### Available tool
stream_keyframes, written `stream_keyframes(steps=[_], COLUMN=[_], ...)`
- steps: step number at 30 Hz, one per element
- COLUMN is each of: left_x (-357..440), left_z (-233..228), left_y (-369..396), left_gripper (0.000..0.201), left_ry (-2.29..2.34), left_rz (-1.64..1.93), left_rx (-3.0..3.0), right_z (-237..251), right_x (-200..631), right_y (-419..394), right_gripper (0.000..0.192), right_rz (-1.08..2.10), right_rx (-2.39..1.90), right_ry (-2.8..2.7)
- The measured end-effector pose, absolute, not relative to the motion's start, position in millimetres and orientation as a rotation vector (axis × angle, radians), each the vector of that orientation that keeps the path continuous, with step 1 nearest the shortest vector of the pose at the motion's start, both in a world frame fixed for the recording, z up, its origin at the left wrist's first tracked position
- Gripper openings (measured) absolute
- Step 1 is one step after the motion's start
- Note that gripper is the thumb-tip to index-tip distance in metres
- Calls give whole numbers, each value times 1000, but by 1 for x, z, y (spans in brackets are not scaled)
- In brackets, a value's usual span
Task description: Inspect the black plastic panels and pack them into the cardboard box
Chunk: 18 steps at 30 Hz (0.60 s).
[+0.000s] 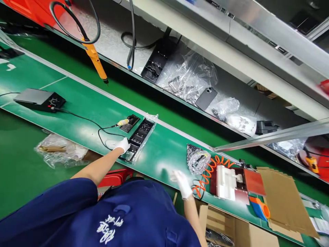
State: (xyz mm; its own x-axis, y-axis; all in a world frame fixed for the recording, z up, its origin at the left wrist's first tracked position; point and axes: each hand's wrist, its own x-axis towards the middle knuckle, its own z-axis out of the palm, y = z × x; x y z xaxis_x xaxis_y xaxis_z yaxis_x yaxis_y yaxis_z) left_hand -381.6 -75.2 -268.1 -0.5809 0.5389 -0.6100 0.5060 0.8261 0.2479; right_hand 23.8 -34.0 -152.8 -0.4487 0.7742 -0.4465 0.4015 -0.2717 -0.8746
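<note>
My left hand [122, 144], in a white glove, grips the near end of a long black tray [141, 137] that lies in a clear plastic sleeve on the green bench [77, 99]. My right hand [182, 181], also gloved and blurred, hovers with fingers apart over the bench's near edge and holds nothing. It is just left of an orange coiled hose [209, 171] and below a crumpled clear bag [196, 159]. My blue shirt fills the bottom of the view.
A soldering station [39, 99] is cabled to an iron [122, 122] on its small black stand beside the tray. An orange screwdriver [96, 61] hangs above. A phone [206, 98] and bags lie on the back shelf. A white fixture [226, 178] and cardboard [285, 202] sit right.
</note>
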Motion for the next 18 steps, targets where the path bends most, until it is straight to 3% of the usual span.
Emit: stream_keyframes(steps=[4, 10, 15, 18], left_x=[-371, -375, -372, -358], left_z=[-275, -269, -256, -255], left_y=[-80, -85, -91, -90], left_gripper=[62, 29, 47, 42], left_ry=[2214, 2176, 2290, 2247], left_rz=[67, 55, 258, 359], left_rx=[874, 948, 937, 862], right_z=[-185, -207, -231, -250], right_x=[-58, -79, -97, -124], right_y=[-50, -53, -43, -44], right_gripper=[31, 26, 29, 33], right_rz=[1920, 1981, 1917, 1961], right_rx=[-1430, -1512, -1673, -1765], right_ry=[-1800, -1841, -1945, -1961])
